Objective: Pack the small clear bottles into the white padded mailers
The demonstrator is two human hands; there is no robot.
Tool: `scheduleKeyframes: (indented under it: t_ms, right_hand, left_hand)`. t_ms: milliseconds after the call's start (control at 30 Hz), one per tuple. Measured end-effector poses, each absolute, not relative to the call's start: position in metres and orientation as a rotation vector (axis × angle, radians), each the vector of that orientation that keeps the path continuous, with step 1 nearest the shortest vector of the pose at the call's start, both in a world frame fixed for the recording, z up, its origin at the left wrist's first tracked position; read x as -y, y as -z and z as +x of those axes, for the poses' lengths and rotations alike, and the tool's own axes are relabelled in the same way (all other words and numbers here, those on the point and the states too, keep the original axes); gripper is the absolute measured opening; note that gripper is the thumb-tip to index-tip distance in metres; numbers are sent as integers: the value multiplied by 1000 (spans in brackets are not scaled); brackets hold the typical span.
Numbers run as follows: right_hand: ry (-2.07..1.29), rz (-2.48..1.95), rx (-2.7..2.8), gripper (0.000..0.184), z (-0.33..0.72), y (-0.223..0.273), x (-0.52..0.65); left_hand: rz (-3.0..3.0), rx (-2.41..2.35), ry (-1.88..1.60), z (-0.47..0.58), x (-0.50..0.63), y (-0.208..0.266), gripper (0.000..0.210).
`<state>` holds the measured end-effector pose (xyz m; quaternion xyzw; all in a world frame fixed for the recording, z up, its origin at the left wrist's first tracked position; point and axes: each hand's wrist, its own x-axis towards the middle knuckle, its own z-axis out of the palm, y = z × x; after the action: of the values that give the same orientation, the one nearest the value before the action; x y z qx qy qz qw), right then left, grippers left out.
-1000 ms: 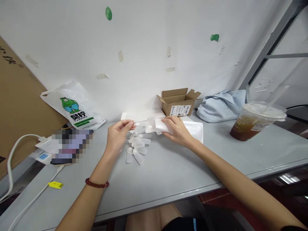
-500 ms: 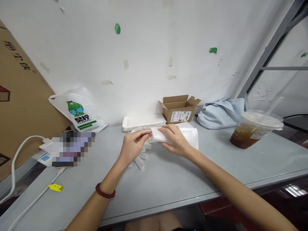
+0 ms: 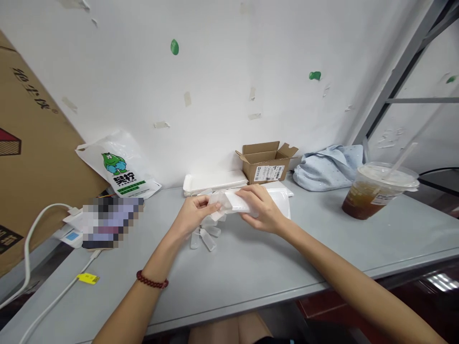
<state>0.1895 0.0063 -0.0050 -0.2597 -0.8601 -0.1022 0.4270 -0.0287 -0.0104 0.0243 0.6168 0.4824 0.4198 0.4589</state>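
My right hand (image 3: pixel 263 209) is closed around a white bubble-wrap pouch (image 3: pixel 283 204), which lies on its side just above the desk. At its left end, my left hand (image 3: pixel 193 214) pinches translucent plastic (image 3: pixel 223 198) between thumb and fingers. Whether this plastic is the pouch's mouth or a separate piece, I cannot tell. Under and in front of my left hand lie several small frosted, flat-sided plastic pieces (image 3: pixel 208 240) in a loose pile on the desk. My left wrist wears a dark red beaded bracelet.
Behind my hands are stacked white envelopes (image 3: pixel 215 181) and an open small carton (image 3: pixel 267 165). A blue cloth bundle (image 3: pixel 328 167) and iced drink cup (image 3: pixel 376 191) stand right. A printed plastic bag (image 3: pixel 120 167), pixelated phone (image 3: pixel 113 223) and white cable (image 3: pixel 57 296) are left.
My left hand has shifted slightly left and down, and more translucent plastic shows spread between my hands. The right hand keeps its hold on the pouch. The view has shifted slightly.
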Motion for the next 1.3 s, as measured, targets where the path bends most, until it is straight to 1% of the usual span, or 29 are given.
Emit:
scheduleKeyframes:
  t_ms: [133,233,300,467,567,633,767,867,967,1067,1167,1233,1300]
  right_hand:
    - [311,-605,2203,45,186,5,-3]
    - [431,-630,2251,49,181,7,-1]
    - [535,-718,2245,49,178,10,-1]
    - [705,-865,2096,44,173,22,-3]
    - [700,-887,2060,39,175,25,-8]
    - [676,-889,2074,39,177,24,-11]
    - [698,-843,2076,36,181,20,-15]
    - [731,-792,2038,32,183,17,-13]
    - [707,-761,2019,31,184,13,-11]
    - [686,-753,1997,27,189,7,-10]
    - [658,-818,1917,18,196,0,-14]
    - [602,-907,1885,18,202,-2,-20]
    - [448,-998,1957,21,206,0,-26]
  left_hand:
    - [1508,-1257,-1073,-19,11,-20,19]
    - [1462,-1323,-1123,-9,13,-16,15]
    - [1387,-1335,-1154,-4,15,-14,18]
    - [1149,-1184,-1160,-2,18,-16,35]
    - [1071,-1033,-1185,-7,17,-19,30]
    - [1062,-979,-1230,-9,16,-20,26]
    - [1215,-1037,-1319,-10,17,-20,30]
    - [1592,-1193,-1379,-9,22,-15,27]
    - [2038,-1291,-1343,-5,23,-8,26]
    - [2200,-1303,-1300,6,20,-8,23]
    - [2113,-1313,-1228,23,15,-15,16]
    - [1939,-1330,-1096,36,14,-19,18]
    - [1732,-1353,-948,47,16,-17,16]
